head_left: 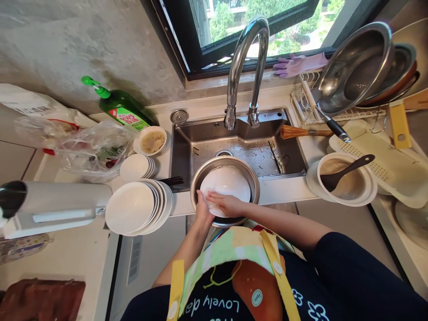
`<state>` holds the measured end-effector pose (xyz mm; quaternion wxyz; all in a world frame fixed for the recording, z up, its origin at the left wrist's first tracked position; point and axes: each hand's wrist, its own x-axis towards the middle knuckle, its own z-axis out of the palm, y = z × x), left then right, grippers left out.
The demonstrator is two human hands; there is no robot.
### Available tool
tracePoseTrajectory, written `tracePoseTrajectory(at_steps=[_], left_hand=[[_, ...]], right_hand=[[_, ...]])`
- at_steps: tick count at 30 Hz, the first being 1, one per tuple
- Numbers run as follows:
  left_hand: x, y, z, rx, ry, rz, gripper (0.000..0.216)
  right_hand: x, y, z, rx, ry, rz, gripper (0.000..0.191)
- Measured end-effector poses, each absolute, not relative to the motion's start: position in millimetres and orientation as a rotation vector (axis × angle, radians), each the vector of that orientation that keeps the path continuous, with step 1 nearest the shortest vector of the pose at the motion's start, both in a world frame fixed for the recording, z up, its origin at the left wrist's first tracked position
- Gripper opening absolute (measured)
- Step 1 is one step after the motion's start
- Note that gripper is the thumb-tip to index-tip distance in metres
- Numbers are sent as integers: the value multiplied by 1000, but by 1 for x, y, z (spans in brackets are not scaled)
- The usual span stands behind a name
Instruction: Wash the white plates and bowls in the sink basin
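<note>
A round white plate (230, 180) sits tilted in a metal basin (254, 187) at the near edge of the sink. My left hand (203, 210) grips the plate's left rim, thumb up and the other fingers hidden below. Across the plate's face lies my right hand (227, 204), its fingers stretched out and flat; whether something thin is under them I cannot make out. Left of the basin are a stack of white plates (130, 208), a stack of small white bowls (134, 166) and dark chopsticks (174, 180).
Behind the basin is a steel sink (203, 142) under a tall chrome faucet (249, 31). A green soap bottle (123, 109) and a bowl of cloudy liquid (153, 141) stand left. To the right are a brush (301, 132), a white pot (344, 178) with a dark ladle (347, 171), and a pan rack (309, 107).
</note>
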<state>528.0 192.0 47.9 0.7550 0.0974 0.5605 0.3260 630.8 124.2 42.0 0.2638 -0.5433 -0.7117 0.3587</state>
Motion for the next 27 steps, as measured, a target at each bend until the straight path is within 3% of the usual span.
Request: tracePoseTrajectory(at_steps=[4, 13, 19, 27], left_hand=[[529, 193, 46, 256, 1277, 695, 53], [529, 191, 51, 284, 1280, 715, 57], [528, 193, 50, 277, 1280, 713, 54], [529, 190, 49, 305, 1203, 724, 50]], right_hand=[[648, 101, 46, -1601, -1957, 937, 51], [652, 118, 41, -2338, -1718, 775, 61], [646, 156, 12, -2099, -1660, 580, 69], [627, 147, 15, -1669, -1905, 656, 48]])
